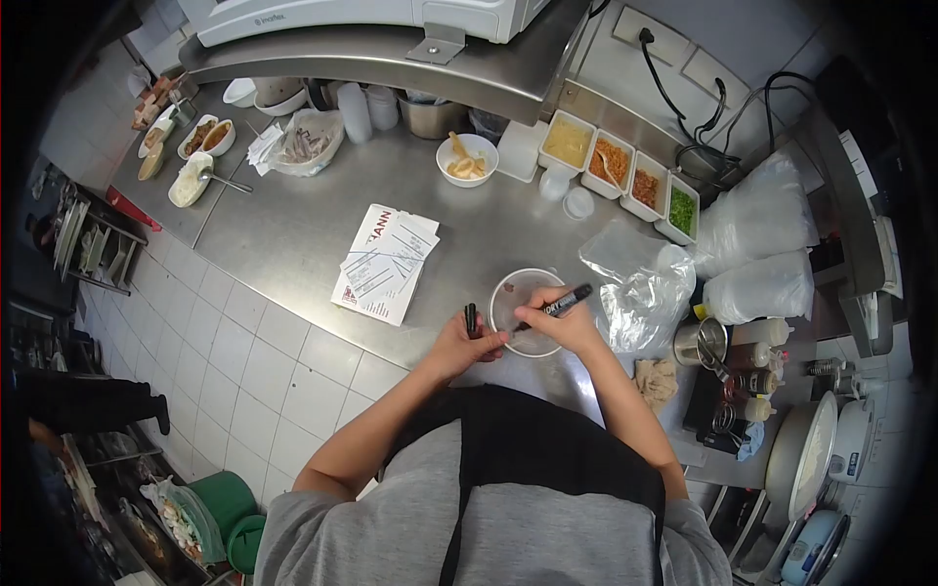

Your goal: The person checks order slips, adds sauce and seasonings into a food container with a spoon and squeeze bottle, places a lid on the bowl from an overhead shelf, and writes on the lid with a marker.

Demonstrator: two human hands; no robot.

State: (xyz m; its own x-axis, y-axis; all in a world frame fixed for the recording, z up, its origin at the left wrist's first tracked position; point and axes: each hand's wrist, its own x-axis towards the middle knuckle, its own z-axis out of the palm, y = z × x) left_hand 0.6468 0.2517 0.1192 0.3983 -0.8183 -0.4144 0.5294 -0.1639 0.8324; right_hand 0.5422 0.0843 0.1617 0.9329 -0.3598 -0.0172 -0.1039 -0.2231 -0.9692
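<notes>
My right hand [565,320] is closed around a black marker [575,297], its tip pointing down to the left over a round clear plastic container [506,293]. Whether the tip touches the plastic I cannot tell. At the container's left edge, my left hand [459,350] is closed with a black marker cap [470,319] sticking up from it, and its fingertips reach the rim. A small dark reddish spot shows in or under the container. Left of it lies a white box [389,309] with printed paper slips [396,256] on top.
Crumpled clear plastic bags [635,308] lie right of the container. Tubs of chopped food [610,161] line the back right, near a white bowl [467,161]. A folded brown cloth [656,381] and sauce bottles [752,356] are at the right. A steel shelf [391,83] overhangs the back.
</notes>
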